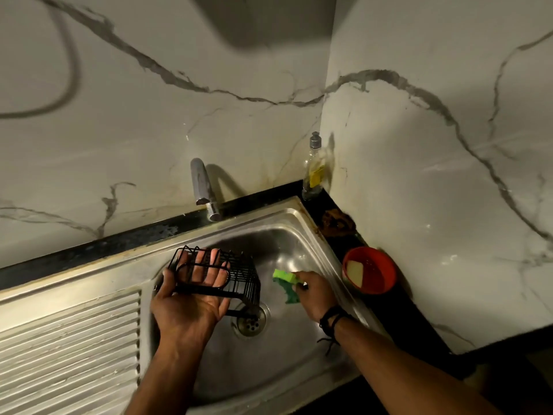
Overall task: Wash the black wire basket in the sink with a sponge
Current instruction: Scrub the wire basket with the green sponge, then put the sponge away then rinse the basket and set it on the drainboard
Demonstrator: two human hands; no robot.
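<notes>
Here, seen from above, two bare arms reach into a stainless steel sink [311,232] set in a dark desk [89,250] in a corner of white marble-patterned wall. The left hand [191,298] is palm up, its fingers spread and reaching up behind the wires of a black wire basket [221,274], with the thumb hooked over the basket's left edge; the basket is tilted on its side and held above the basin, just over the round drain [250,323]. The right hand [314,292], with a dark cord bracelet [332,320] at the wrist, has its fingers curled around a green sponge [287,284], which sticks out to the left of the hand, just beside the basket but not touching it. A chrome faucet [203,187] stands at the back rim of the sink; no water is visible coming from it. To its right, in the corner, stands a clear dish soap bottle [312,169] with a grey cap. On the dark desk to the right of the basin sits a red bowl [377,274] holding a pale bar of soap [354,271]. The ribbed draining board [68,339] fills the lower left.
</notes>
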